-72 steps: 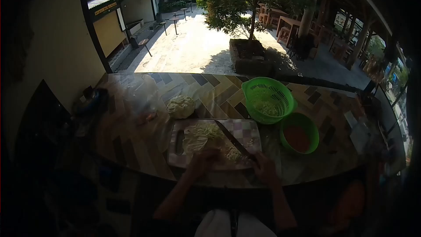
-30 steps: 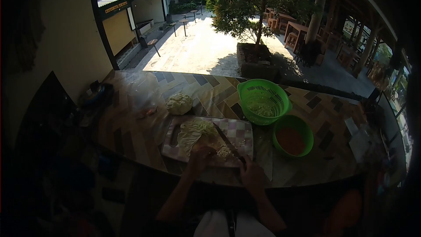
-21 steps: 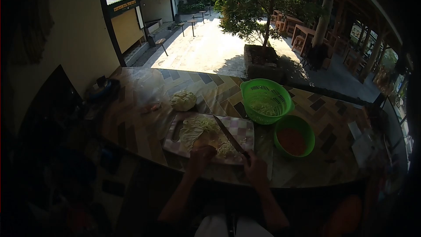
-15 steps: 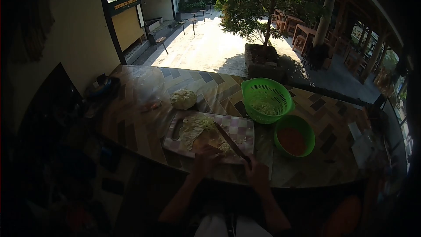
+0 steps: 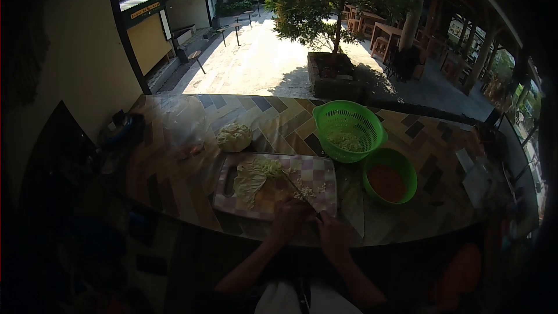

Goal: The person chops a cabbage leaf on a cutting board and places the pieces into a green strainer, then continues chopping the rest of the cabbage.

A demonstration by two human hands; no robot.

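My right hand (image 5: 335, 232) is closed around the handle of a knife (image 5: 300, 191), whose blade points up and left over the cutting board (image 5: 226, 203). Close against the blade's near side is my left hand (image 5: 290, 218), its fingers bunched together at the board's front edge; anything between them is hidden in shadow. Pale cabbage leaves (image 5: 249, 186) lie on the left part of the checkered board, partly sliced. Small chopped bits (image 5: 308, 189) are scattered right of the blade. Behind the board sits a larger piece of cabbage (image 5: 234, 138).
A green colander (image 5: 375, 131) with shredded cabbage stands behind the board's right corner. Touching or nearly touching it is a green bowl (image 5: 411, 177) of orange-red contents. Clear plastic (image 5: 185, 116) lies at the back left of the tiled counter (image 5: 279, 119).
My left hand has moved right, closer to the knife and my right hand. The knife's tip remains near the sliced cabbage. The whole view has shifted slightly.
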